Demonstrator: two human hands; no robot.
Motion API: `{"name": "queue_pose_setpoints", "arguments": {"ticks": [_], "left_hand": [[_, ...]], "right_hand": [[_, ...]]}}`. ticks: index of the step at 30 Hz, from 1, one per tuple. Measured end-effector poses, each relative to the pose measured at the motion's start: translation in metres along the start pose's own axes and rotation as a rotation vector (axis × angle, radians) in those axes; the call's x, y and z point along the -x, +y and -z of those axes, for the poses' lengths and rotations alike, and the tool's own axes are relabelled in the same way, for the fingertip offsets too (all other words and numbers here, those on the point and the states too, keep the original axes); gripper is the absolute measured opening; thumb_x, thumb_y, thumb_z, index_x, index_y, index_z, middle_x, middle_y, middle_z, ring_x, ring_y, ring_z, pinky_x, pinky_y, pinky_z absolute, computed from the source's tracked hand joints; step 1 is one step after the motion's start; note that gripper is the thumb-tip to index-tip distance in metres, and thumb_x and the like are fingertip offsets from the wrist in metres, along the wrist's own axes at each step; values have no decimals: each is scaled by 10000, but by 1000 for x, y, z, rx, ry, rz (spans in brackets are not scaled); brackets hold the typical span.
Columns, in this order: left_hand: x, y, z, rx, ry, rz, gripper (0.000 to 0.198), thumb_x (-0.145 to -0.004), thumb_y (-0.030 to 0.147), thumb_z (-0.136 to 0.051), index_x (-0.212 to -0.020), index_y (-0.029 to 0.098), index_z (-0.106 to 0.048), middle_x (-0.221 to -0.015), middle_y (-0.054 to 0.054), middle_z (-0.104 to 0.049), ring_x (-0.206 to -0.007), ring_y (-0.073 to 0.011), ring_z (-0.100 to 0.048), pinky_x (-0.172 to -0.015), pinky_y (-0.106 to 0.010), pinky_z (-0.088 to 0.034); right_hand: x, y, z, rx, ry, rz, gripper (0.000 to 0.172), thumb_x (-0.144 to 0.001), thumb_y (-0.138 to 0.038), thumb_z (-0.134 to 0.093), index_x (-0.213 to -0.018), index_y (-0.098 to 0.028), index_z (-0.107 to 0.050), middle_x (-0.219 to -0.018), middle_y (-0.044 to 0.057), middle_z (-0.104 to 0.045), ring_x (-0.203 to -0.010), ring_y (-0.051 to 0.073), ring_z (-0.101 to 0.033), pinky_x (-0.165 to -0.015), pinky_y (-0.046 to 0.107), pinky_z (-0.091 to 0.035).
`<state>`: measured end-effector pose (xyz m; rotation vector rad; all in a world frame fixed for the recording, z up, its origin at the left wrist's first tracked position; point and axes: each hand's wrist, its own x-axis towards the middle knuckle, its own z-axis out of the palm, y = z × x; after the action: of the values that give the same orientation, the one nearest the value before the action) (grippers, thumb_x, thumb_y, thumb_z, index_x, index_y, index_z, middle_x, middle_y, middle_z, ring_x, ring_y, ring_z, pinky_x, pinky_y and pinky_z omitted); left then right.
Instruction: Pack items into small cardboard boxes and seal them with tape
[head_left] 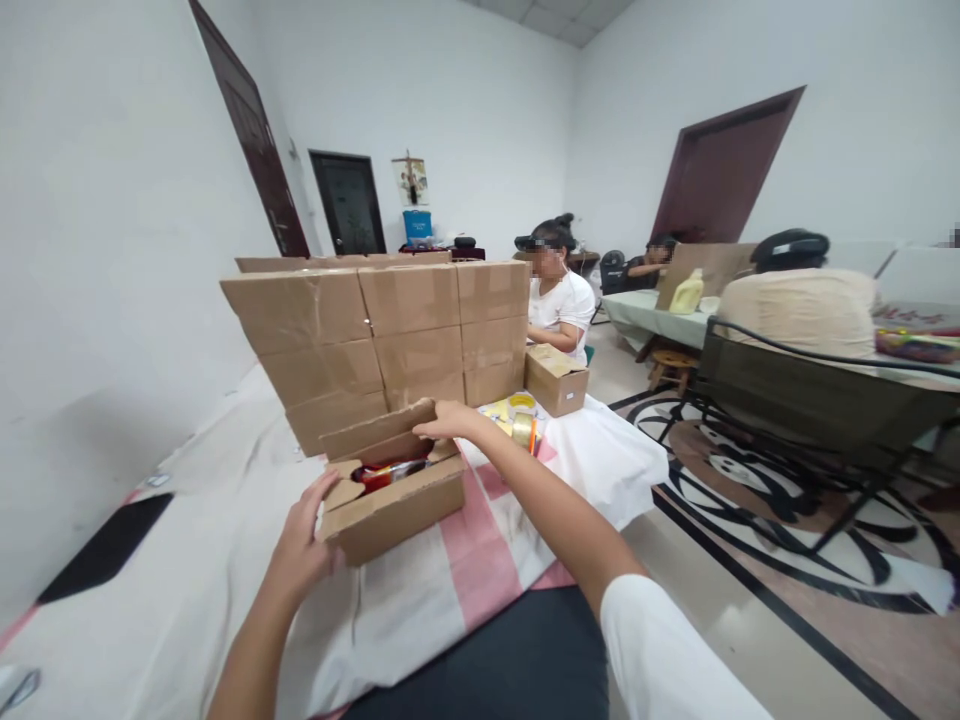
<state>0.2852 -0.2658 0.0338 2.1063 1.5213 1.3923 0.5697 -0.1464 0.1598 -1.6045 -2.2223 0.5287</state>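
Observation:
An open cardboard box [401, 520] sits on the cloth-covered table in front of me. Red and dark shiny packages [386, 473] show inside it. My left hand [304, 540] holds the box's left end, with its fingers at the short side flap [343, 487] and its thumb low by the near corner. At the far right corner, my right hand [448, 420] grips the raised long flap [375, 430]; part of its fingers is hidden behind the cardboard.
Stacked cardboard boxes [416, 345] form a wall right behind the open box. To the right lie a tape roll [523, 430], a yellow roll [520, 402] and a closed carton [559, 380]. A person in white [562, 305] sits beyond; other people sit at another table [645, 312].

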Motion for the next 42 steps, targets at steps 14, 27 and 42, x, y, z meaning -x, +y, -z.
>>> {"name": "queue_pose_setpoints", "arguments": {"ticks": [14, 27, 42], "left_hand": [[-27, 63, -13, -239, 193, 156, 493, -864, 405, -535, -1336, 263, -561, -1463, -110, -527, -1368, -338, -467, -1121, -541, -377], [-40, 115, -44, -666, -311, 90, 528, -912, 414, -609, -1430, 329, -551, -1513, -12, -546, -1447, -303, -443, -1114, -489, -415], [-21, 141, -130, 189, -170, 6, 731, -786, 577, -715, -1431, 293, -523, -1508, -98, -539, -1360, -361, -532, -1156, -548, -416]], "right_hand": [[33, 59, -51, -493, 217, 409, 485, -1018, -480, -406, -929, -176, -773, -1343, 132, -624, -1301, 249, -524, -1151, 416, -314], [91, 184, -25, -1095, 853, -321, 349, -800, -516, -577, -960, -206, -566, -945, 69, -685, -915, 226, -654, -824, 367, -533], [151, 103, -76, -1378, 517, -66, 631, -659, -818, -679, -743, -195, -620, -633, 1, -589, -576, 154, -556, -571, 279, -473]]}}
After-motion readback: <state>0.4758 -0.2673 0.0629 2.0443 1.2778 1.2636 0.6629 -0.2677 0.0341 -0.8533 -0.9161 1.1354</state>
